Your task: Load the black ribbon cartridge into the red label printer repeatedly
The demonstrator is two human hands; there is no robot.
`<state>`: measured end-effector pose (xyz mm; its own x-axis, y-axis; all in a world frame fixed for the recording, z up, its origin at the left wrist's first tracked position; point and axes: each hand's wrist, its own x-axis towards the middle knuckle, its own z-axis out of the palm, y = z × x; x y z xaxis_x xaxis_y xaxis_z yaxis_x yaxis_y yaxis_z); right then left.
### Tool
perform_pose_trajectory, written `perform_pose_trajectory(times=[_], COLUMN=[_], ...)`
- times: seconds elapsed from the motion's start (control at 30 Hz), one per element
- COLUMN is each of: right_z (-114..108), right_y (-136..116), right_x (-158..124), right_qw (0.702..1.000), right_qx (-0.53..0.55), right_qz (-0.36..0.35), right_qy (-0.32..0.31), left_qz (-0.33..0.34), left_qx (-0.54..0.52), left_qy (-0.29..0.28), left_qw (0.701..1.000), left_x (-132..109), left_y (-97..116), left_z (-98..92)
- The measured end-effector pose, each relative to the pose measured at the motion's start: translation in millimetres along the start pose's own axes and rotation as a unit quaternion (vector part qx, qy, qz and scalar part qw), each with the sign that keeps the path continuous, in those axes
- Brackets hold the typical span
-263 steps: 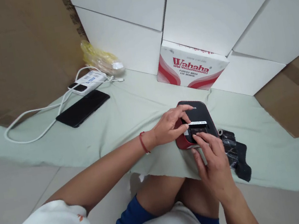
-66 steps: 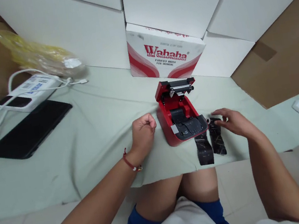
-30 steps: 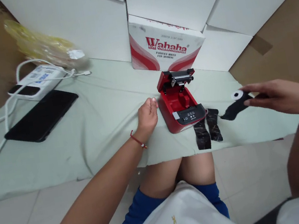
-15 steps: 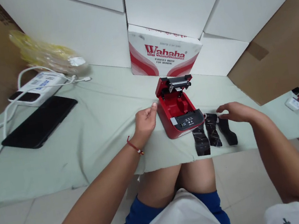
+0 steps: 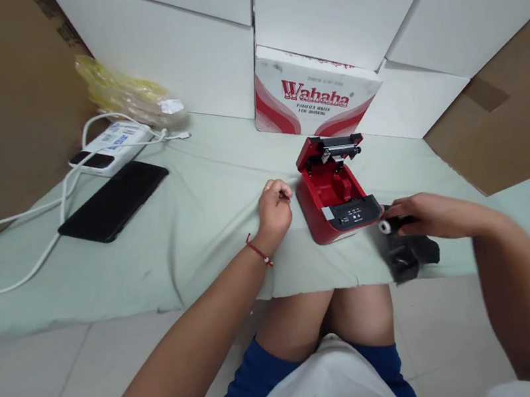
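A red label printer (image 5: pixel 337 204) stands on the green cloth with its black-hinged lid tipped up and its red compartment showing. My left hand (image 5: pixel 275 214) rests just left of the printer, fingers curled, holding nothing. My right hand (image 5: pixel 431 216) is at the printer's right side and grips a black ribbon roll with a white core (image 5: pixel 386 227). A loose, blurred length of the black ribbon (image 5: pixel 405 258) hangs below that hand, near the cloth's front edge.
A black smartphone (image 5: pixel 113 202) and a white power bank (image 5: pixel 109 149) with a white cable lie on the pale green cloth (image 5: pixel 200 235). Behind stand a yellow plastic bag (image 5: pixel 127 93), a Wahaha carton (image 5: pixel 315 95) and white boxes.
My right hand has moved left toward the printer with the roll and ribbon bunched under it. My left hand has curled. The whole view has shifted slightly.
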<state>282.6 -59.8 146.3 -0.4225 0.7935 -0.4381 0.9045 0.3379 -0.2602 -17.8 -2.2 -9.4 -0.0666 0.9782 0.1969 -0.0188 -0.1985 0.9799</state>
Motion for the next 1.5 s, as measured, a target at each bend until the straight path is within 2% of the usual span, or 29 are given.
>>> perform_pose_trajectory(times=[0.07, 0.13, 0.2, 0.27, 0.37, 0.43, 0.77, 0.87, 0.97, 1.07, 1.13, 1.2, 1.37, 1.5], right_z=[-22, -33, -32, -23, -7, -2, 3, 2, 4, 21, 41, 62, 102, 113], right_y=[-7, -23, -45, -66, -85, -91, -97, -92, -86, -85, -87, -90, -99, -105], right_x=[-13, -10, 9, 36, 71, 85, 129, 119, 87, 45, 21, 5, -3, 0], right_qw=[0.999, 0.996, 0.987, 0.980, 0.975, 0.974, 0.973, 0.979, 0.982, 0.948, 0.917, 0.904, 0.896, 0.893], right_qx=[0.014, 0.011, -0.017, -0.069, -0.135, -0.150, -0.144, -0.114, -0.050, 0.018, 0.001, -0.036, -0.075, -0.077], right_qz=[-0.030, -0.044, -0.035, -0.003, 0.043, 0.050, 0.083, 0.047, -0.020, -0.088, -0.096, -0.102, -0.122, -0.094], right_qy=[0.014, 0.082, 0.156, 0.185, 0.171, 0.165, 0.162, 0.163, 0.182, 0.304, 0.388, 0.413, 0.419, 0.433], left_qz=[0.002, -0.003, -0.009, -0.012, -0.014, -0.015, 0.002, 0.005, 0.008, 0.012, 0.016, 0.019, 0.033, 0.076], left_qx=[0.019, 0.035, 0.044, 0.050, 0.058, 0.061, 0.083, 0.089, 0.089, 0.083, 0.077, 0.071, 0.072, 0.092], left_qy=[-0.022, -0.048, -0.066, -0.072, -0.070, -0.070, -0.087, -0.092, -0.094, -0.088, -0.083, -0.078, -0.045, 0.045], left_qw=[1.000, 0.998, 0.997, 0.996, 0.996, 0.996, 0.993, 0.992, 0.992, 0.993, 0.993, 0.994, 0.996, 0.992], left_x=[-1, -3, -4, -4, -4, -4, -6, -6, -6, -5, -5, -4, -7, 2], left_y=[3, 6, 8, 9, 9, 9, 12, 11, 11, 12, 13, 13, 11, 26], left_z=[-0.6, -0.8, -0.6, -0.2, 0.6, 1.2, 1.5, 1.2, 1.0, 1.5, 2.2, 3.0, 2.6, 1.6])
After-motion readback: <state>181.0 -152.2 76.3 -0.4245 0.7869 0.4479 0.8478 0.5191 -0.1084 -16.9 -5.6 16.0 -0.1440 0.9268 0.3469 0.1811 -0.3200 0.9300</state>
